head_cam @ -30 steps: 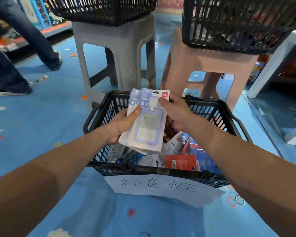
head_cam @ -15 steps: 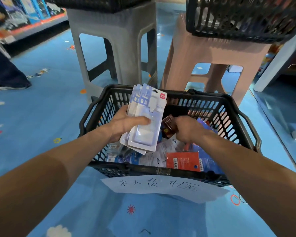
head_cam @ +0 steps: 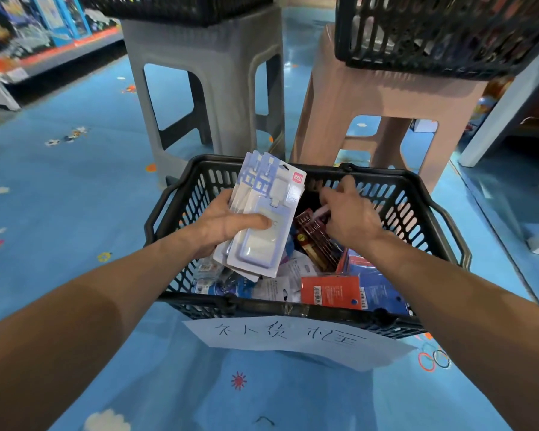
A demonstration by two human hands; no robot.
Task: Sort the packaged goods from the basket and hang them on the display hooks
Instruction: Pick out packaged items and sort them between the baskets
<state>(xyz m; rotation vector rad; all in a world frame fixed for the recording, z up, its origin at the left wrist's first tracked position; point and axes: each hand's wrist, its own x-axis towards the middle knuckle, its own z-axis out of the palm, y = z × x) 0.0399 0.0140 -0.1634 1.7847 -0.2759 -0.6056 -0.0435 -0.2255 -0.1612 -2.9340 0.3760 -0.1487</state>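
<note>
Over the basket [head_cam: 262, 306] the left hand [head_cam: 221, 225] grips a stack of white packs [head_cam: 268, 219]. The right hand [head_cam: 349, 216] has left that stack and now digs beside a brown pack [head_cam: 315, 234]; whether it grips anything I cannot tell. Sorting continues, no hanging yet.

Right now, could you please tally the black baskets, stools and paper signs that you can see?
Black baskets: 3
Stools: 2
Paper signs: 1
Total: 6
</note>
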